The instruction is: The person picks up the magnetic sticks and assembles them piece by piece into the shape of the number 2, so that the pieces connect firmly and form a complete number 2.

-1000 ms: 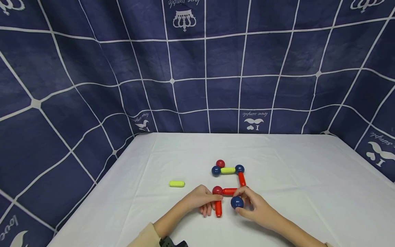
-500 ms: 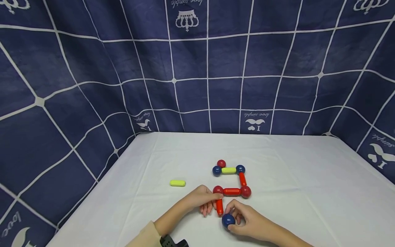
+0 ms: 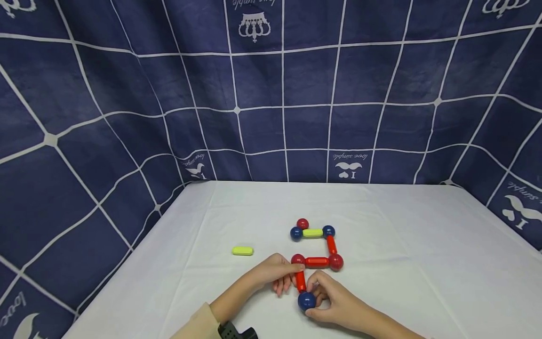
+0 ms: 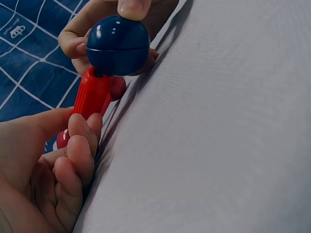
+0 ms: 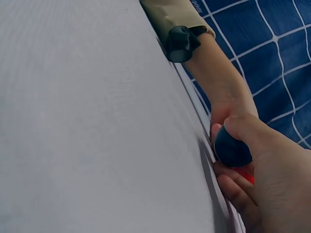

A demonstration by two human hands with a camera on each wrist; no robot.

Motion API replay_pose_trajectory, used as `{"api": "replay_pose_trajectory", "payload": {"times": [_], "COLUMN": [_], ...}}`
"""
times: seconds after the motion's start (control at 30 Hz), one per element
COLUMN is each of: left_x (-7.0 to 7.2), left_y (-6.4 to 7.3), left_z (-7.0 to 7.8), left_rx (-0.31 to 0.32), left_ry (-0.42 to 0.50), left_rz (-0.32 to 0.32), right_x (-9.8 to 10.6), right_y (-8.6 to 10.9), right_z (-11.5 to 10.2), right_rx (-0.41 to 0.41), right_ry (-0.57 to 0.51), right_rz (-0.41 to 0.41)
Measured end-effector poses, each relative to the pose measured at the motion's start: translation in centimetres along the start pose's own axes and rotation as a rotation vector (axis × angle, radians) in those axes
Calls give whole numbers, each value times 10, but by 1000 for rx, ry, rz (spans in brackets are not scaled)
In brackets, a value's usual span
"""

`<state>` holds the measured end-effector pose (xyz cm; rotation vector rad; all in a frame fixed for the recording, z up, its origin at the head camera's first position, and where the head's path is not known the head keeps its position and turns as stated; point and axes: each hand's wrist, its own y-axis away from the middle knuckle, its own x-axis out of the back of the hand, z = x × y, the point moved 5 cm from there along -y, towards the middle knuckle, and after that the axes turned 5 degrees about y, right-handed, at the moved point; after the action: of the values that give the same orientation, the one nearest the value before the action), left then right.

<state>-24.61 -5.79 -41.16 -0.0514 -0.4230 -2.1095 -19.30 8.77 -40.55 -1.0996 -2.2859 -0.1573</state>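
My right hand (image 3: 336,301) pinches a blue ball (image 3: 306,302) between thumb and fingers, right at the near end of a red rod (image 3: 300,281). With thumb and fingers my left hand (image 3: 277,274) grips that rod close to a red ball (image 3: 298,260). From this ball a second red rod (image 3: 317,262) runs right to another red ball (image 3: 336,262). A third red rod (image 3: 331,245) leads back to a blue ball (image 3: 328,231). In the left wrist view the held blue ball (image 4: 118,46) meets the end of the red rod (image 4: 91,93).
At the back, a yellow-green rod (image 3: 312,233) joins the far blue ball to another blue ball (image 3: 296,234), with a red ball (image 3: 302,223) beside it. A loose yellow-green rod (image 3: 243,251) lies left on the white table (image 3: 381,235). A dark blue curtain (image 3: 262,127) hangs behind.
My right hand has carried the blue ball from beside the red rods toward me and left, to the near end of the rod in my left hand. The left hand stays nearly still.
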Motion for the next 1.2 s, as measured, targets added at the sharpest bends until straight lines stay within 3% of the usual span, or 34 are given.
{"api": "replay_pose_trajectory", "payload": {"times": [0.3,0.47,0.57,0.67,0.83,0.9,1.0,1.2], "left_x": [-1,0,-1,-2,-3,-3,-2,-1], "left_y": [0,0,1,2,2,2,1,-1], "left_z": [2,2,1,2,3,2,0,-3], "left_rx": [-12,-18,-35,-57,-55,-48,-35,-19], "left_ry": [-7,-66,-110,-131,-132,-129,-113,-71], "left_rz": [-32,-51,-102,-153,-166,-166,-166,-165], "right_x": [-2,-2,1,11,44,56,66,74], "right_y": [-3,-2,-2,-3,-3,-2,-3,-6], "right_z": [-3,-2,-2,-3,-1,5,15,29], "right_rx": [-3,24,21,24,101,96,23,-72], "right_ry": [181,192,184,241,421,465,501,449], "right_rz": [34,39,45,128,450,538,564,492]}}
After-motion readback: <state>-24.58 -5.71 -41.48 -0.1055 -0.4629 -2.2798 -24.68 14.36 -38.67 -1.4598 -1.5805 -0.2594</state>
